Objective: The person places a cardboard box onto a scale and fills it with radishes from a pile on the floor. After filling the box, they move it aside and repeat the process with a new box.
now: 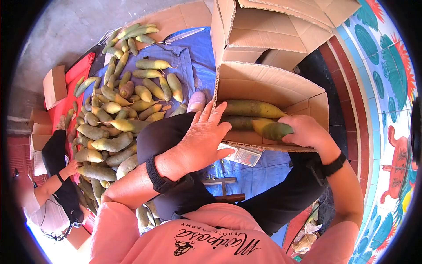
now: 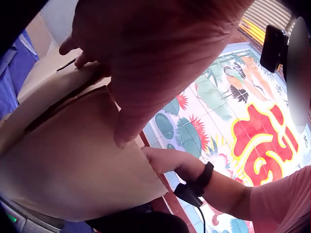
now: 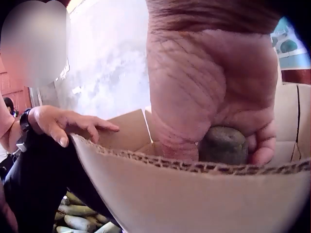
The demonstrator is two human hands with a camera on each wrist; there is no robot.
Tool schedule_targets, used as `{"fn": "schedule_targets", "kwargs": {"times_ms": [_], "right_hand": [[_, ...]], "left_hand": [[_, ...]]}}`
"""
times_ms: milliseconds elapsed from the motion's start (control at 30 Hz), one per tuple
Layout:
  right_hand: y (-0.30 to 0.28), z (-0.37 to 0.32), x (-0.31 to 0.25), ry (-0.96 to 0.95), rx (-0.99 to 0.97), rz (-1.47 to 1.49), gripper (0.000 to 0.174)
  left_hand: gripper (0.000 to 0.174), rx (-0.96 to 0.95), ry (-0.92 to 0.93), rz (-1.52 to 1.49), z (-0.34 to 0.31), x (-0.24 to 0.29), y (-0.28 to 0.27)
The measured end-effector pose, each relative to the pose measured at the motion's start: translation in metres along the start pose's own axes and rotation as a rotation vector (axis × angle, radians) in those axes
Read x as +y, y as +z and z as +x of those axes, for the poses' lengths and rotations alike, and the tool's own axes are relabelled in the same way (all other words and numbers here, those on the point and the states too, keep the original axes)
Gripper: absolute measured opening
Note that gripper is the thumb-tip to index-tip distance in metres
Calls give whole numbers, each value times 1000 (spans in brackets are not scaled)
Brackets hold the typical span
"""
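My right hand (image 1: 305, 131) grips the end of a green radish (image 1: 277, 130) inside an open cardboard box (image 1: 281, 83). In the right wrist view, the radish's blunt tip (image 3: 224, 144) shows between thumb and fingers, just behind the box's near edge. Beside it, two more long radishes lie in the box, one of them a yellow-green radish (image 1: 252, 108) along the far side. My left hand (image 1: 195, 136) has its fingers spread over the box's left edge and holds nothing; its thumb points along the near wall. Part of the box floor is hidden behind that wall.
A large heap of green radishes (image 1: 116, 143) covers the blue sheet on the left. Under the box's near side shows a keypad panel (image 1: 244, 156). More cardboard boxes (image 1: 272, 28) stand behind. Another person's hand (image 1: 72, 167) reaches to the heap. A tiled wall (image 1: 378, 88) rises at right.
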State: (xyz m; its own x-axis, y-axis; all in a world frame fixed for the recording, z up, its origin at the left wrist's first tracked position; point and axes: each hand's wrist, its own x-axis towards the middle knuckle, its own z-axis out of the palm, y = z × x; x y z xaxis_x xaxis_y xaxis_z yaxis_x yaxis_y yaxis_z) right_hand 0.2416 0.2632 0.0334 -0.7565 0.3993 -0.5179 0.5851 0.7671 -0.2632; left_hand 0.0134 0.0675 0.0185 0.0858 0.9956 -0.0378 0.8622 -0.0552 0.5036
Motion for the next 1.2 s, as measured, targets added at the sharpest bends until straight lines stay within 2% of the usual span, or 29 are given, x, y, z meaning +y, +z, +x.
{"fn": "schedule_targets", "kwargs": {"times_ms": [33, 100, 333, 400, 533, 600, 633, 700, 733, 800, 900, 1033, 1067, 1133, 1167, 1200], "right_hand": [[5, 8, 2, -2, -4, -1, 49], [13, 24, 5, 3, -152, -15, 51], [26, 57, 22, -85, -216, 127, 45], [28, 63, 30, 79, -295, 111, 38], [17, 52, 21, 68, -243, 185, 34], [4, 41, 13, -73, -60, 225, 30], [0, 33, 10, -76, -60, 225, 30], [-8, 14, 3, -225, 291, 201, 25], [-14, 1, -6, -231, 292, 204, 25], [-24, -27, -27, -168, 479, 352, 22], [-14, -67, -46, -56, 725, 275, 18], [29, -113, -27, 142, 1061, 341, 14], [43, -121, -15, 195, 1141, 364, 14], [72, -142, 13, 293, 1204, 207, 14], [84, -152, 25, 278, 1200, 216, 14], [95, -161, 36, 348, 1167, 98, 14]], "left_hand": [[49, 0, -3, -3, 0, -1, 2], [39, 11, 1, -14, 2, -1, 5], [34, 35, 13, 33, 5, 1, 7], [33, 33, 31, 83, 5, 1, 7], [32, -7, 43, 50, 6, -3, 12], [32, -1, 54, 122, 6, -2, 11], [32, 0, 51, 124, 5, -2, 11], [31, 58, 52, 69, 4, -2, 9], [31, 58, 48, 74, 3, -1, 9], [31, 80, 58, 95, 3, -2, 9], [33, 86, 59, 6, 1, -6, 11], [35, 110, 14, -88, -4, -7, 8], [33, 158, 0, -194, -7, -5, 4], [30, 218, -30, -288, -18, -5, -11], [28, 300, -9, -298, -24, -7, -24], [25, 381, 15, -310, -31, -10, -37]]}}
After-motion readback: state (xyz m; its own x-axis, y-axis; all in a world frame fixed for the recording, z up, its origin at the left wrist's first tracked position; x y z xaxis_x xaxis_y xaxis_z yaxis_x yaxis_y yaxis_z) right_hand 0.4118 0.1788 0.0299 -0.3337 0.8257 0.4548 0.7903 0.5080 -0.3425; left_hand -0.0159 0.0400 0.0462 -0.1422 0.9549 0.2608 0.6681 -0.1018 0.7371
